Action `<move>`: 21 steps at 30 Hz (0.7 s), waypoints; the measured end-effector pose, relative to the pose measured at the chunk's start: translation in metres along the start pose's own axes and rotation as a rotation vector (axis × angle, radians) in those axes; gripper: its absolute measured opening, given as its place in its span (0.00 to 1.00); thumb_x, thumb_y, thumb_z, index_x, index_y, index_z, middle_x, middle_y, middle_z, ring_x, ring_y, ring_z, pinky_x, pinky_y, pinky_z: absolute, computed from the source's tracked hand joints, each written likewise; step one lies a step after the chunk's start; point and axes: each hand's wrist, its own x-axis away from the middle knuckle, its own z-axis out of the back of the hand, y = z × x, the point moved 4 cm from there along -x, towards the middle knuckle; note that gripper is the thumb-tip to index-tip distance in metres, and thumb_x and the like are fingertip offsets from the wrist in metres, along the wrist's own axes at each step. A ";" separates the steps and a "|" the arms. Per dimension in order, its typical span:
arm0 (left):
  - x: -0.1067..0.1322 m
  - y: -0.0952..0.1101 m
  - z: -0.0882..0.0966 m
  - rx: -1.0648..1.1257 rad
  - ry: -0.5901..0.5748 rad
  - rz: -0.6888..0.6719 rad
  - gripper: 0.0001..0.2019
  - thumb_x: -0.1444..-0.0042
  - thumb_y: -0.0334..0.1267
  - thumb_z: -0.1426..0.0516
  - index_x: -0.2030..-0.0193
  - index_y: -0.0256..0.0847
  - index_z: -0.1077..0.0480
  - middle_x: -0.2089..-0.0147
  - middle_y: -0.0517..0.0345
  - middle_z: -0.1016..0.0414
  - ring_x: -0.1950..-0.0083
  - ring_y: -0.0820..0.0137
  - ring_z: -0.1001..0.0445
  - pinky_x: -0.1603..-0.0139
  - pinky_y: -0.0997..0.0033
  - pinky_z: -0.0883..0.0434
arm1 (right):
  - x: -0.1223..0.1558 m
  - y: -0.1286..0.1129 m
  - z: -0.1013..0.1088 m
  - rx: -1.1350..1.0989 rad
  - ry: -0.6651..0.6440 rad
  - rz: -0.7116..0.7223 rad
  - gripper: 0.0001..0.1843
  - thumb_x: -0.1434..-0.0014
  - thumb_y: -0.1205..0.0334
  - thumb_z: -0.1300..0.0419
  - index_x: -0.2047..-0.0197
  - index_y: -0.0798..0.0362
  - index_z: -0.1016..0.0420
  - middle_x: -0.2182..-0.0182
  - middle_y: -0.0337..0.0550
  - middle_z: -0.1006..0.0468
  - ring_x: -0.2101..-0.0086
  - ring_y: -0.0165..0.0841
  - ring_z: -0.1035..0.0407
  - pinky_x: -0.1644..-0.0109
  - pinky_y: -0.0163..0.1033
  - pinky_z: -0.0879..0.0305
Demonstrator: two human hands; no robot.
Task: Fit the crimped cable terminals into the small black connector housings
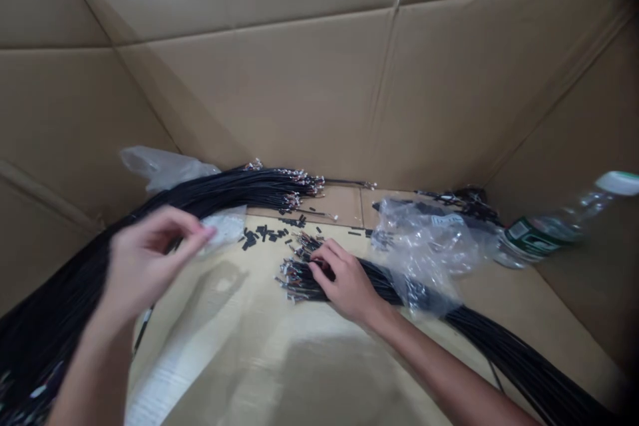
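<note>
My left hand (154, 253) is raised over the left side of the work surface, thumb and fingertips pinched together. It is blurred, and anything between the fingertips is too small to make out. My right hand (344, 276) rests on a bundle of black cables (382, 279), its thumb and fingers closed around a cable near the connector ends. Small white connectors and coloured wires (294, 279) fan out left of the fingers. Short black tube pieces (264, 234) lie scattered between the two hands, a little farther back.
A larger black cable bundle (234, 190) curves along the left and back. Clear plastic bags lie at the back left (164, 166) and over the right bundle (429, 246). A tilted plastic bottle (544, 236) is at right. Cardboard walls (309, 93) enclose the surface.
</note>
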 end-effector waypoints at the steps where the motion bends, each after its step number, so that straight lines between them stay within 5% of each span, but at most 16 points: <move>1: 0.000 -0.012 -0.010 -0.020 -0.057 0.010 0.20 0.38 0.59 0.36 0.62 0.42 0.22 0.64 0.60 0.20 0.65 0.69 0.22 0.62 0.70 0.26 | -0.006 0.005 0.001 0.013 0.035 -0.027 0.05 0.26 0.63 0.43 0.53 0.50 0.25 0.55 0.45 0.24 0.56 0.37 0.27 0.50 0.43 0.30; 3: 0.005 -0.042 -0.034 -0.137 -0.131 0.051 0.20 0.36 0.59 0.39 0.64 0.44 0.20 0.65 0.61 0.18 0.67 0.67 0.22 0.64 0.69 0.29 | -0.019 0.017 0.001 0.051 0.087 -0.060 0.05 0.28 0.66 0.44 0.56 0.51 0.26 0.57 0.46 0.24 0.56 0.39 0.27 0.50 0.45 0.31; 7: 0.021 -0.083 -0.069 -0.407 -0.085 0.020 0.22 0.27 0.55 0.49 0.56 0.44 0.19 0.55 0.54 0.15 0.56 0.60 0.18 0.54 0.63 0.29 | -0.037 0.035 -0.007 0.141 0.083 -0.084 0.03 0.33 0.69 0.39 0.60 0.52 0.27 0.59 0.47 0.24 0.56 0.43 0.28 0.50 0.48 0.32; 11: 0.030 -0.089 -0.085 -0.545 -0.115 -0.017 0.21 0.25 0.50 0.52 0.51 0.43 0.19 0.52 0.52 0.16 0.49 0.56 0.20 0.50 0.60 0.29 | -0.035 0.039 -0.015 0.209 0.049 -0.086 0.03 0.33 0.69 0.39 0.60 0.53 0.28 0.58 0.48 0.24 0.55 0.45 0.29 0.48 0.51 0.32; 21: 0.032 -0.088 -0.106 -0.578 -0.061 0.090 0.21 0.24 0.44 0.53 0.51 0.39 0.19 0.48 0.46 0.17 0.47 0.55 0.20 0.50 0.61 0.27 | -0.024 0.029 -0.013 0.268 0.014 -0.081 0.04 0.30 0.69 0.42 0.59 0.52 0.31 0.58 0.47 0.26 0.56 0.45 0.31 0.49 0.52 0.32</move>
